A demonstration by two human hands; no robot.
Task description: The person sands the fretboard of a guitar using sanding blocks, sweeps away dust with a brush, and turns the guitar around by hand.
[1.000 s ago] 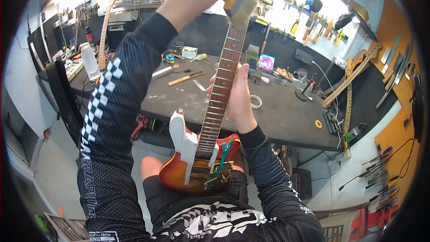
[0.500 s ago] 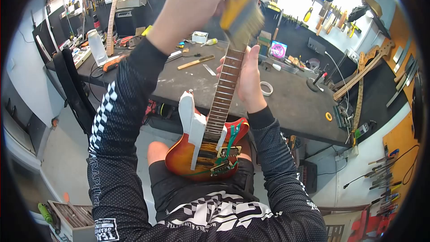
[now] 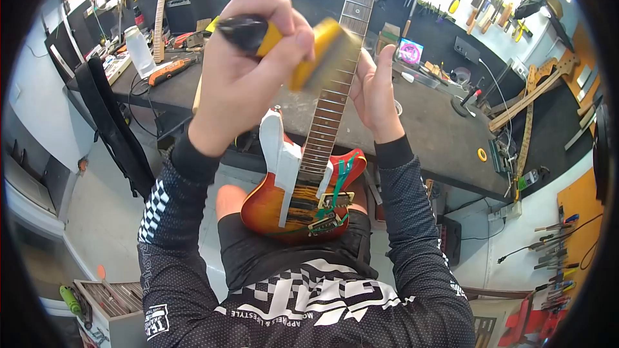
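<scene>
A yellow brush (image 3: 314, 58) with a black handle is gripped in my left hand (image 3: 248, 67). Its bristles are blurred by motion and overlap the left side of the guitar neck (image 3: 322, 125), over the dark fretboard. My right hand (image 3: 377, 100) is at the neck's right side, thumb stretched up and fingers partly hidden behind the neck, supporting it. The electric guitar's sunburst body (image 3: 258, 212) stands upright against my lap. White tape (image 3: 280, 161) covers its left horn and edge, and green tape (image 3: 341, 183) runs by the metal-framed pickups (image 3: 335, 200).
A dark workbench (image 3: 438, 135) spans in front of me, carrying a clear bottle (image 3: 140, 55), an orange tool (image 3: 169, 72) and a yellow tape roll (image 3: 481, 154). Guitar necks (image 3: 538, 93) lean at the right. A black case (image 3: 116, 122) stands left. Tools hang on the walls.
My left hand has brought the brush down and left, from the neck's upper end towards its middle. The guitar's neck now rises further up the view; my right hand still supports it.
</scene>
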